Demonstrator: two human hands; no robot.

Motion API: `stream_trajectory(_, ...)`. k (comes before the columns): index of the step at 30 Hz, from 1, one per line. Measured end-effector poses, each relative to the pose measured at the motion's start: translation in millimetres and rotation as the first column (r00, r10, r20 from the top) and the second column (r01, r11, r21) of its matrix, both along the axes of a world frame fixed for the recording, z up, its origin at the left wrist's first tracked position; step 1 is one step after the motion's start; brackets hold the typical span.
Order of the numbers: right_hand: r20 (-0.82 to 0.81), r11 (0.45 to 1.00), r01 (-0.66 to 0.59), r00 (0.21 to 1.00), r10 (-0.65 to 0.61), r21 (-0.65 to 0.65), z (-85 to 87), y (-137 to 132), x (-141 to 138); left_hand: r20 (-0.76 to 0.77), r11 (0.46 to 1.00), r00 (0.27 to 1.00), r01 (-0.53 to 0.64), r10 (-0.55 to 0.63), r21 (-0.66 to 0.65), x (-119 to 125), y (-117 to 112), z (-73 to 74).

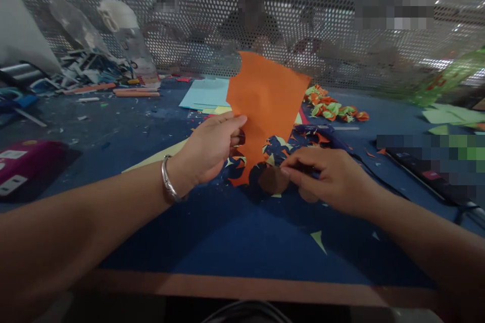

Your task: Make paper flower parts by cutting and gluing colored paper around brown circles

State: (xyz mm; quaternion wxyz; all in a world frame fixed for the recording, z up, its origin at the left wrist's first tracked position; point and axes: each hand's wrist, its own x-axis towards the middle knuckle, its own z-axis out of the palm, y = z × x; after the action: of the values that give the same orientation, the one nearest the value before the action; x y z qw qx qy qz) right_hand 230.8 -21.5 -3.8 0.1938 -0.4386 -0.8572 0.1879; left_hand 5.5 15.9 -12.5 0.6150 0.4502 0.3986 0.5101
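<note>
A: From the head view, which step is in hand?

B: Sorting out cut paper, it seems. The person's left hand (pixel 206 149) pinches an orange sheet (pixel 270 96) by its left edge, thumb in front, and holds it upright over the bench (pixel 235 252).

A: And the right hand (pixel 328 174)?

B: Its thumb and forefinger are closed on the edge of a brownish disc (pixel 271 180), just beside the sheet's lower end. A second round piece (pixel 308 195) lies below that hand.

A: Is the sheet whole?

B: No, curved bites run along its left side and foot, leaving a narrow lower part. Paper scraps (pixel 278 147) lie behind the disc, and crumpled paper pieces (pixel 333 106) sit farther back on the right.

A: What does the next move call for?

B: Probably a light pinch on the disc, and a steady left hand, since that narrow part looks easy to bend or tear
</note>
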Motion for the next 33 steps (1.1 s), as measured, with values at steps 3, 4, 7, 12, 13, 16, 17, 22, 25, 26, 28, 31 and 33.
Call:
stream_trajectory(3,0.068,0.999,0.033,0.997,-0.032,-0.016,0.7,5.0,5.3,-0.004,1.000,1.000,-0.002,0.002,0.011,0.3,-0.6,2.0)
stream_trajectory(4,0.083,0.999,0.036,0.996,-0.035,-0.002,1.3,6.2,7.6,-0.009,1.000,1.000,0.005,-0.005,0.011,0.1,-0.7,2.3)
stream_trajectory(7,0.129,0.999,0.041,0.991,-0.038,-0.021,4.9,7.8,15.4,-0.034,1.000,0.999,-0.007,0.007,0.011,-1.1,-0.2,1.5)
stream_trajectory(12,0.227,0.992,-0.055,0.971,0.080,-0.114,11.0,6.5,27.2,0.020,1.000,1.000,0.011,-0.011,-0.003,-2.6,1.4,-1.5)
stream_trajectory(13,0.243,0.991,-0.078,0.965,0.102,-0.108,11.8,6.0,28.6,0.041,1.000,0.999,0.020,-0.020,-0.012,-2.4,1.3,-1.4)
stream_trajectory(16,0.286,0.989,-0.116,0.948,0.137,-0.091,13.7,4.4,30.1,0.074,0.998,0.996,0.046,-0.042,-0.049,-1.4,0.3,0.2)
stream_trajectory(17,0.296,0.989,-0.115,0.945,0.138,-0.093,14.4,3.9,30.0,0.075,0.996,0.996,0.059,-0.054,-0.065,-1.1,-0.2,0.7)
stream_trajectory(22,0.328,0.990,-0.070,0.939,0.108,-0.125,16.3,2.3,27.9,0.058,0.986,0.992,0.118,-0.112,-0.114,-0.9,-1.1,0.5)
stream_trajectory(25,0.304,0.996,-0.069,0.949,0.085,-0.064,12.8,2.0,25.9,0.049,0.989,0.993,0.111,-0.107,-0.094,-0.6,-1.0,0.0)
stream_trajectory(26,0.286,0.997,-0.069,0.955,0.075,-0.031,10.5,2.0,24.6,0.051,0.991,0.994,0.099,-0.095,-0.088,-0.4,-1.1,0.2)
stream_trajectory(28,0.251,0.997,-0.073,0.966,0.061,0.039,4.4,2.3,20.5,0.059,0.994,0.995,0.078,-0.074,-0.078,0.1,-1.3,1.2)
stream_trajectory(31,0.251,0.987,-0.103,0.965,0.070,0.121,-5.1,3.5,12.3,0.061,0.994,0.996,0.071,-0.067,-0.082,0.5,-2.0,3.0)
stream_trajectory(33,0.269,0.981,-0.124,0.960,0.080,0.149,-8.8,4.4,7.6,0.058,0.994,0.996,0.076,-0.071,-0.081,0.5,-2.3,3.4)
